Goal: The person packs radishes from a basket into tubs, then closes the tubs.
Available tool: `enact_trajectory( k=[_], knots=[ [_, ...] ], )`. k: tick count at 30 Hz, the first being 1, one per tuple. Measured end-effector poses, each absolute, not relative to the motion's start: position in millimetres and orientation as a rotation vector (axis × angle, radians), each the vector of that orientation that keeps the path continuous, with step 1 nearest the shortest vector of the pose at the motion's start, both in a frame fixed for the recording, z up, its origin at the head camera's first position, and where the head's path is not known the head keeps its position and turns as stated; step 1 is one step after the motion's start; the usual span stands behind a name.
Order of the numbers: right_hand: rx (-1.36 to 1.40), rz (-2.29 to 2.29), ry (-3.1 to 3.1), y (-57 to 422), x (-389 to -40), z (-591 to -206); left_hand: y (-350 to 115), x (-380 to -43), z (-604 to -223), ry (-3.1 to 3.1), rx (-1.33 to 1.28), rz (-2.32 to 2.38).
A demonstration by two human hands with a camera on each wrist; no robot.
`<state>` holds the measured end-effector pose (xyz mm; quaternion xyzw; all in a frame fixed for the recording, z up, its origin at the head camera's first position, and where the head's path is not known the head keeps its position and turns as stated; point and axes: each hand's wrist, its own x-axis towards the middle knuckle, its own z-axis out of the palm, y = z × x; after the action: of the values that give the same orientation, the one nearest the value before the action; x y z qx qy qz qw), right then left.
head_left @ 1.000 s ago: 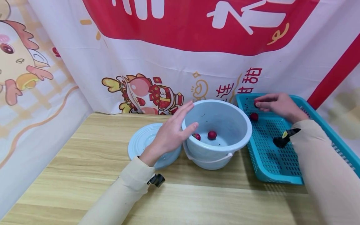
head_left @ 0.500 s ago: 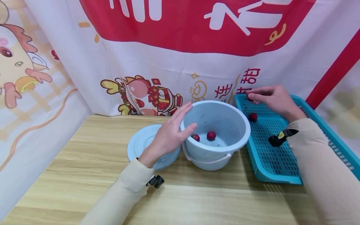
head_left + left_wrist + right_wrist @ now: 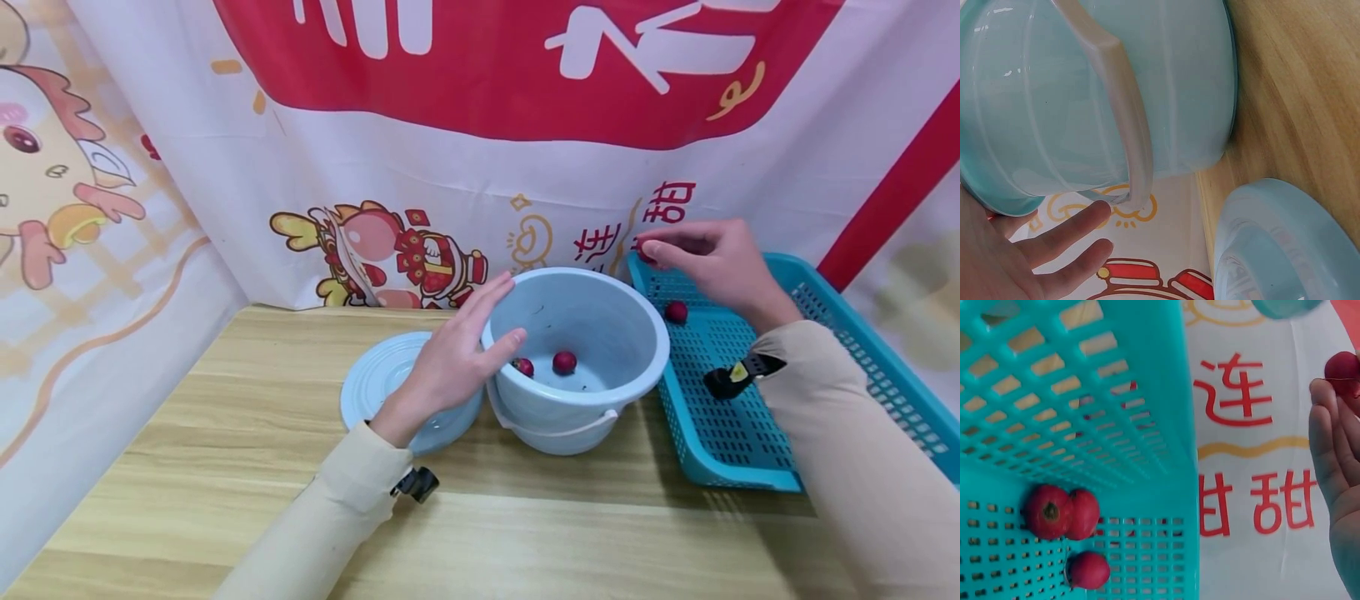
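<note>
My right hand [image 3: 723,262] pinches a small red radish [image 3: 1341,372] between thumb and fingertips, above the back left corner of the teal basket [image 3: 738,479]. A thin root trails from it in the right wrist view. My left hand [image 3: 461,350] rests at the left rim of a light blue bucket [image 3: 573,425], fingers extended. Two radishes show on the bucket's floor, one radish [image 3: 564,362] near the middle and another partly hidden by the near left rim. In the right wrist view, a radish [image 3: 1090,570] and two touching radishes [image 3: 1047,511] lie in the basket.
A light blue lid [image 3: 375,379] lies on the wooden table [image 3: 187,467] left of the bucket, partly under my left forearm. The bucket's handle [image 3: 555,429] hangs down its front. A printed cloth [image 3: 420,183] hangs close behind the table.
My right hand has risen out of the basket and moved left toward the bucket, carrying the radish. My left hand stays at the bucket rim.
</note>
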<state>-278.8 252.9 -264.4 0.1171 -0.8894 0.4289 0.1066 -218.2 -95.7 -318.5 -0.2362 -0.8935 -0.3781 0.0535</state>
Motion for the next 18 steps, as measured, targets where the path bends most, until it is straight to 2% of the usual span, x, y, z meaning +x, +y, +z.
enact_trajectory(
  k=[8,18],
  knots=[
    [0.523,1.293,-2.548,232.7,-270.7,-264.6,-94.4,-219.2,-318.8,-2.714,-0.726,-1.150],
    [0.609,1.225,-2.567,215.3,-267.9,-269.4,-95.6,-219.4,-319.3,-2.712,-0.720,-1.151]
  ],
)
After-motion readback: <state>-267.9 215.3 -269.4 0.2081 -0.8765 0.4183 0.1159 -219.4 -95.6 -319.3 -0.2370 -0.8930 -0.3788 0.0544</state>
